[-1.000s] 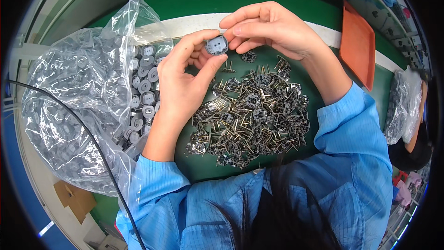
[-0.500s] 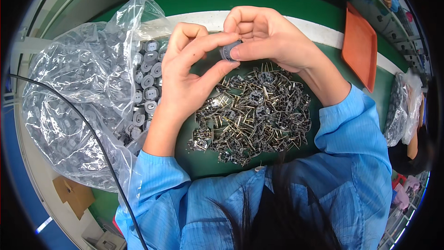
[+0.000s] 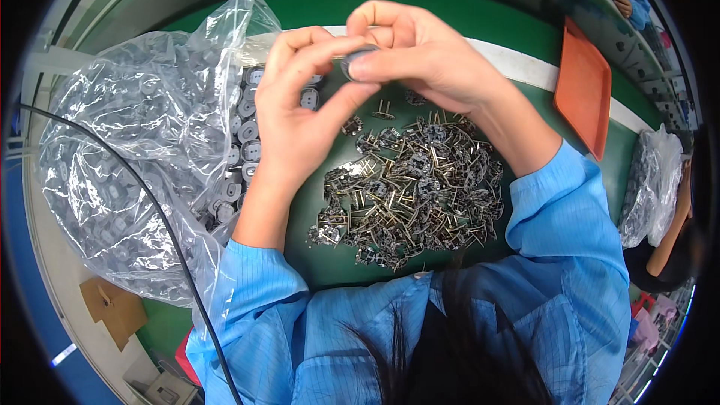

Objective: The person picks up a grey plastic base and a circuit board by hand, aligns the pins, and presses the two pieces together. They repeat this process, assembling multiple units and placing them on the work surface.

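Both my hands meet over the far part of the green work surface, around a small rounded grey plastic housing. My right hand pinches it, the thumb pressed on its near face. My left hand is closed around its left side, with the index finger along the top and the thumb below; fingers cover much of the housing. Just below the hands lies a heap of dark plug inserts with brass-coloured pins. Left of my left wrist, similar grey housings spill from a large clear plastic bag.
An orange-red tray leans at the right, beside a white strip crossing the surface. A second clear bag sits at far right, near another person's arm. A black cable runs over the large bag. Brown cardboard lies lower left.
Both hands have shifted slightly left and up with the grey housing, which is now tilted and more covered by fingers. A few pinned inserts below the hands have come into view.
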A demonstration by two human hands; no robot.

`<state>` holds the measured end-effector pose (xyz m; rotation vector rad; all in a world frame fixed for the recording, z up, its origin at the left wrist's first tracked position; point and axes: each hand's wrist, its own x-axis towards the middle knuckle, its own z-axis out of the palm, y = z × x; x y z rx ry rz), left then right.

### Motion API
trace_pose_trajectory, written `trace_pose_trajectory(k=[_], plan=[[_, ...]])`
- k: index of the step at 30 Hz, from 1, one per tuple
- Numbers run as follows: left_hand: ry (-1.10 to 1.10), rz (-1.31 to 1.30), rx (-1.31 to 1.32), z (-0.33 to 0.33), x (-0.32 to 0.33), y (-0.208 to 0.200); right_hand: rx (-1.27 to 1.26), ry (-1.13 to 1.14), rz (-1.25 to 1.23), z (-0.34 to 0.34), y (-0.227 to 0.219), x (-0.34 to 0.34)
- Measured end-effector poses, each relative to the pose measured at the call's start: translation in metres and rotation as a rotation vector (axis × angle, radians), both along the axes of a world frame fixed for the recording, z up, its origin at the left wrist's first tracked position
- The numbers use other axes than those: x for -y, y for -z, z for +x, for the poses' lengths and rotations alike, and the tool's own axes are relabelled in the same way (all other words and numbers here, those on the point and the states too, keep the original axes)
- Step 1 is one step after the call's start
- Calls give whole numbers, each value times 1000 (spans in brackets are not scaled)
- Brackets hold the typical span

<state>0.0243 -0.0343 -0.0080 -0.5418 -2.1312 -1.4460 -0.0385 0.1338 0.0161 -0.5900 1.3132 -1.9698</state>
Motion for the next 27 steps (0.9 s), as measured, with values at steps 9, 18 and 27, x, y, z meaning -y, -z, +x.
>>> trace_pose_trajectory(k=[9,18,27], plan=[[141,802,661,-2,3,-2,-1376,171,667,34,25,-25],[15,495,619,2,3,5,-1281,109,556,6,23,-25],[-139,175,475,-2,3,16,-761,-45,563,-11,15,-17]])
